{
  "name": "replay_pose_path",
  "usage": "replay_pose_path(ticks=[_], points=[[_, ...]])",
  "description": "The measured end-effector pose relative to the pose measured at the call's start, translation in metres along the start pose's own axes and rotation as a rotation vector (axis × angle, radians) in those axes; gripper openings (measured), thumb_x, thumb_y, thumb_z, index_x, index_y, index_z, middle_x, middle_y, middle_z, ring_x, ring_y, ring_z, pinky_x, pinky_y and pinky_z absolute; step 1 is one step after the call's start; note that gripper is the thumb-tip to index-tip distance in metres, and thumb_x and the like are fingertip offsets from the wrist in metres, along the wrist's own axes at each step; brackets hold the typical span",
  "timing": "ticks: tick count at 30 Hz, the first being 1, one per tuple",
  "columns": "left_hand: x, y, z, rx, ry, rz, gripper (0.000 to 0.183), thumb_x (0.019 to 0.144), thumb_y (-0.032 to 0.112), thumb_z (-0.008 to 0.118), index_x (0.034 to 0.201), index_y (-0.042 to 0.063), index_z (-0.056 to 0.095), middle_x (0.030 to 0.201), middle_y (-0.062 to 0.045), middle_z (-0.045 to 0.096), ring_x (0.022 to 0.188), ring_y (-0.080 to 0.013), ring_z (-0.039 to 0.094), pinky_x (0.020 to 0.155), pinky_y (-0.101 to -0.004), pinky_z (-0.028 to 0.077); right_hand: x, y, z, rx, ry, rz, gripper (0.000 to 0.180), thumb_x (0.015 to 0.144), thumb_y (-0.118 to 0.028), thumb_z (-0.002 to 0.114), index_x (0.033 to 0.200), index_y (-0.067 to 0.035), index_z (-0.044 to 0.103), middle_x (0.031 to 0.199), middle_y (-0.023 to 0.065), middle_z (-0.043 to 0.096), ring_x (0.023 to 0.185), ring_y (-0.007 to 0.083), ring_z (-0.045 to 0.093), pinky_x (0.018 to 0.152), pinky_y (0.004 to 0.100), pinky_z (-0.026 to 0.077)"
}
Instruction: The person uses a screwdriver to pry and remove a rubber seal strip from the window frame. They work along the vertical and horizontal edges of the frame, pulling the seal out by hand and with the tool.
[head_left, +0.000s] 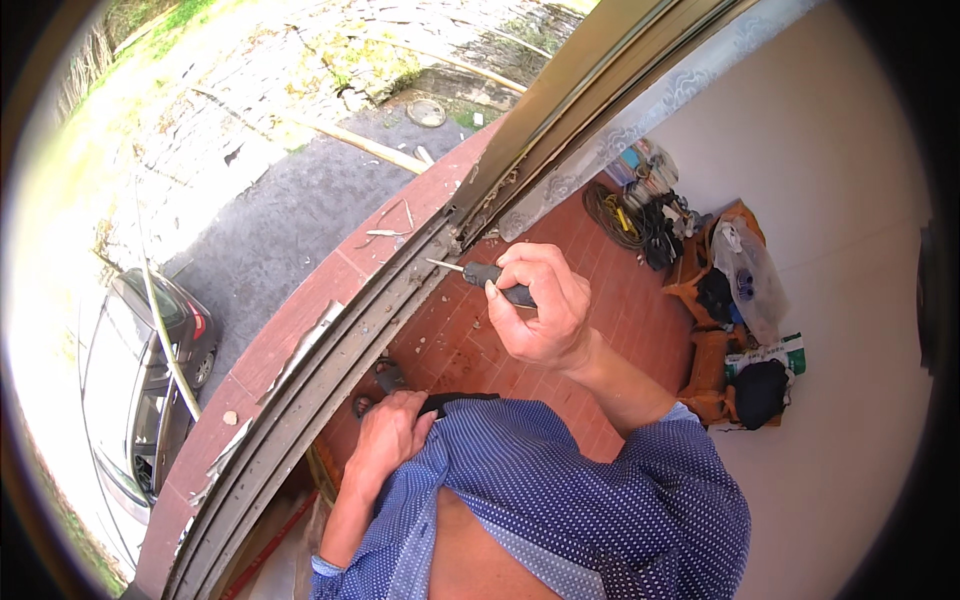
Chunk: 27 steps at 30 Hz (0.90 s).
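Note:
My right hand (541, 304) grips the dark handle of a screwdriver (480, 274). Its thin metal shaft points left, with the tip over the sliding-window bottom track (360, 315) close to the corner of the frame. Crumbs of debris lie in the grooves of that grey metal track. Lower down, my left hand (390, 431) rests at the front of my blue patterned shirt (555, 457), by a dark waistband. Its fingertips are partly hidden, and nothing shows in it.
Outside the track runs a reddish tiled ledge (285, 330) with peeled strips and a small stone chip. Beyond it, a car (142, 375) stands on lower ground. Indoors, coiled cable (615, 217), bags (750, 270) and an orange tool case (709, 375) lie along the wall on red floor tiles.

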<state>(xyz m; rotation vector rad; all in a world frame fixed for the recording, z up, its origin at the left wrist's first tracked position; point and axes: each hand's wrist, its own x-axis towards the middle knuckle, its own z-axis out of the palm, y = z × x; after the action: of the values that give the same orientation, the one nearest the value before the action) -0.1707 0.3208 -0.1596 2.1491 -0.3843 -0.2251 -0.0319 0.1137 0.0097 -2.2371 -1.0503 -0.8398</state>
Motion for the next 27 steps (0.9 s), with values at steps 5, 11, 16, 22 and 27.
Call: replay_pose_path(ticks=[5, 11, 16, 22, 27], points=[[-0.001, -0.001, 0.001, -0.006, 0.024, 0.012, 0.035, 0.094, 0.022, 0.073, 0.119, -0.003, 0.071, 0.112, -0.023, 0.074, 0.105, -0.0416, 0.071, 0.09, -0.0484, 0.058, 0.001, 0.009, -0.012, -0.126, 0.071, 0.025, 0.024, 0.075, 0.004, 0.077, 0.094, -0.003, 0.063, 0.098, 0.0144, 0.068, 0.071, 0.0263, 0.07, 0.059, 0.0346, 0.056], [0.002, 0.002, 0.0, -0.018, 0.012, 0.021, 0.035, 0.094, 0.022, 0.073, 0.119, -0.003, 0.071, 0.111, -0.023, 0.074, 0.104, -0.0417, 0.071, 0.089, -0.0483, 0.058, -0.005, 0.009, -0.002, -0.081, 0.003, 0.044, 0.028, 0.076, 0.004, 0.077, 0.098, -0.003, 0.062, 0.098, 0.0155, 0.068, 0.072, 0.0234, 0.07, 0.06, 0.0329, 0.057], [-0.003, -0.003, 0.006, -0.002, 0.029, 0.014, 0.035, 0.094, 0.022, 0.073, 0.118, -0.003, 0.072, 0.11, -0.023, 0.074, 0.102, -0.0417, 0.071, 0.088, -0.0479, 0.059, -0.006, 0.002, 0.002, -0.005, 0.024, 0.002, 0.027, 0.078, 0.003, 0.078, 0.098, -0.002, 0.062, 0.099, 0.0174, 0.069, 0.073, 0.023, 0.07, 0.059, 0.0324, 0.057], [-0.001, -0.003, 0.005, -0.005, 0.037, 0.019, 0.034, 0.094, 0.021, 0.073, 0.118, -0.003, 0.072, 0.11, -0.023, 0.074, 0.102, -0.0415, 0.071, 0.088, -0.0476, 0.059, -0.007, 0.012, -0.005, -0.121, 0.075, -0.006, 0.026, 0.076, 0.003, 0.078, 0.096, -0.003, 0.064, 0.1, 0.0149, 0.068, 0.072, 0.0256, 0.069, 0.059, 0.0344, 0.056], [0.002, 0.001, 0.004, -0.015, 0.032, 0.018, 0.034, 0.094, 0.021, 0.073, 0.118, -0.003, 0.072, 0.109, -0.023, 0.074, 0.102, -0.0416, 0.071, 0.088, -0.048, 0.059, -0.014, 0.015, -0.001, -0.145, 0.052, 0.004, 0.026, 0.075, 0.003, 0.078, 0.096, -0.004, 0.065, 0.101, 0.0136, 0.067, 0.072, 0.0275, 0.069, 0.06, 0.0355, 0.056]])
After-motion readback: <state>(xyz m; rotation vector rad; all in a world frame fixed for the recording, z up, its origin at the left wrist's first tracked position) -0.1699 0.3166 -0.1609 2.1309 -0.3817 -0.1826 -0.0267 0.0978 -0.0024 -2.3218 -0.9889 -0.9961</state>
